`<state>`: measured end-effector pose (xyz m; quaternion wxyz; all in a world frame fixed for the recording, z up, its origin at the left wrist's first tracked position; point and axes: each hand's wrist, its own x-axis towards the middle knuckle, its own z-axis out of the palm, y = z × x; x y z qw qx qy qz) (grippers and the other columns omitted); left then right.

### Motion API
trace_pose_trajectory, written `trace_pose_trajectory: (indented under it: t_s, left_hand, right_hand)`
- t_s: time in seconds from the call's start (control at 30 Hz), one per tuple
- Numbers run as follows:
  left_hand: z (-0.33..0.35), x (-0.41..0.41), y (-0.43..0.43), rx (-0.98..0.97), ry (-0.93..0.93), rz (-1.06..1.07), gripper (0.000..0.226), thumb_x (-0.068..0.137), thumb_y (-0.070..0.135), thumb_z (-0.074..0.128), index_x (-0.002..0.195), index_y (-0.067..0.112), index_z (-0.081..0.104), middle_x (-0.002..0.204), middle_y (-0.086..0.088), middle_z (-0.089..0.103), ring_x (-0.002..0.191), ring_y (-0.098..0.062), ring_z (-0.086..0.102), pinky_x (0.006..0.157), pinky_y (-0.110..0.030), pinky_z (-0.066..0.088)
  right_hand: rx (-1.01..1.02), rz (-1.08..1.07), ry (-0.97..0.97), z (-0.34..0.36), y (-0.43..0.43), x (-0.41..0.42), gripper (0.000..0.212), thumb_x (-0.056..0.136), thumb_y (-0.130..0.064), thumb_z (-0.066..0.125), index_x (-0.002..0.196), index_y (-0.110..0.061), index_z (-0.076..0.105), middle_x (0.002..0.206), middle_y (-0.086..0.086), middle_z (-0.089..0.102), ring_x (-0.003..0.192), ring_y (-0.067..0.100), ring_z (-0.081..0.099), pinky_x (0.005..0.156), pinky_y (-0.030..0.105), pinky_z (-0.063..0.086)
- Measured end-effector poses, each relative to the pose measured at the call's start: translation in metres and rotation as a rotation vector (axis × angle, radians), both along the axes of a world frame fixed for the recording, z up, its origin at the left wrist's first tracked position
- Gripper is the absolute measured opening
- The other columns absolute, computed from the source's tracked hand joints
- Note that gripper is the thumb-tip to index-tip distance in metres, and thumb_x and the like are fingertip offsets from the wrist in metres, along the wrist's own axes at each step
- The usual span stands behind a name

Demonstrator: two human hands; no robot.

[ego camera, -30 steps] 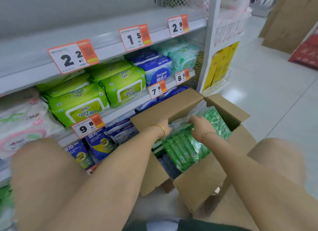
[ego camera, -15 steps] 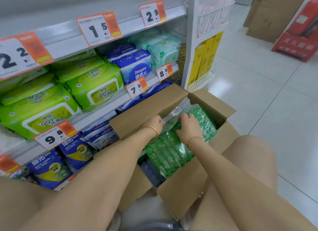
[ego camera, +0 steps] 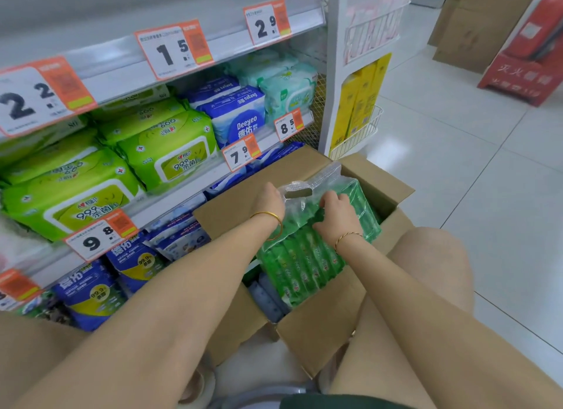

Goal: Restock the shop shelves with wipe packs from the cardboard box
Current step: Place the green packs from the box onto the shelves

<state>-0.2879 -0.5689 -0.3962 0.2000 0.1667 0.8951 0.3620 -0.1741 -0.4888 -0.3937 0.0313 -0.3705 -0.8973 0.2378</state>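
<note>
An open cardboard box [ego camera: 323,323] stands on the floor against the shelves. Inside it lies a clear plastic bag of small green wipe packs [ego camera: 304,265], its handle end raised. My left hand [ego camera: 269,200] grips the left side of the bag's clear top. My right hand [ego camera: 333,212] grips the top just right of the handle slot, resting on the green packs. Dark blue-grey packs [ego camera: 268,299] lie deeper in the box. The shelves [ego camera: 195,177] carry large green, blue and mint wipe packs.
Orange price tags [ego camera: 240,156] line the shelf edges. A white wire rack [ego camera: 356,134] with yellow boxes stands right of the shelves. My bare knees [ego camera: 432,262] flank the box. Flat cardboard [ego camera: 475,28] and a red extinguisher stand [ego camera: 530,58] sit across the tiled floor.
Both hands have slid up from the green packs to the clear top of the bag, and its handle end now stands raised. The view has moved closer to the shelves.
</note>
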Motion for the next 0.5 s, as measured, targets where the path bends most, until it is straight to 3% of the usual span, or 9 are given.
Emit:
trace_pose_trajectory:
  t_s: [0.1,0.2,0.3,0.5]
  left_hand:
    - [0.014,0.01,0.011,0.095,-0.082,-0.01,0.025,0.099,0.019,0.027,0.106,0.003,0.045,0.09,-0.01,0.045,0.084,-0.023,0.044,0.078,-0.034,0.039]
    - [0.028,0.018,0.015,0.218,-0.098,-0.061,0.024,0.092,0.035,0.047,0.081,0.014,0.042,0.071,0.001,0.041,0.073,-0.022,0.044,0.072,-0.033,0.039]
    - [0.048,0.019,0.011,0.274,0.016,-0.169,0.041,0.082,0.022,0.064,0.063,0.021,0.028,0.063,0.003,0.03,0.058,-0.015,0.032,0.059,-0.029,0.03]
    - [0.114,0.004,-0.02,0.306,0.26,-0.235,0.046,0.081,0.015,0.067,0.061,0.021,0.025,0.062,0.005,0.028,0.055,-0.009,0.025,0.05,-0.023,0.021]
  right_hand:
    - [-0.025,-0.039,0.028,0.01,0.005,0.009,0.038,0.079,-0.009,0.07,0.106,-0.008,0.044,0.114,0.014,0.045,0.093,0.031,0.054,0.081,0.04,0.049]
    - [-0.046,-0.071,0.07,0.019,0.005,0.018,0.043,0.077,-0.015,0.074,0.106,-0.008,0.042,0.116,0.014,0.044,0.096,0.031,0.052,0.082,0.042,0.049]
    - [-0.059,-0.099,0.132,0.024,0.002,0.024,0.052,0.073,-0.025,0.078,0.105,-0.006,0.042,0.114,0.013,0.044,0.09,0.027,0.047,0.083,0.043,0.048]
    - [-0.117,-0.155,0.433,0.039,-0.022,0.004,0.058,0.065,-0.039,0.082,0.096,-0.01,0.042,0.1,0.005,0.041,0.088,0.022,0.043,0.082,0.035,0.044]
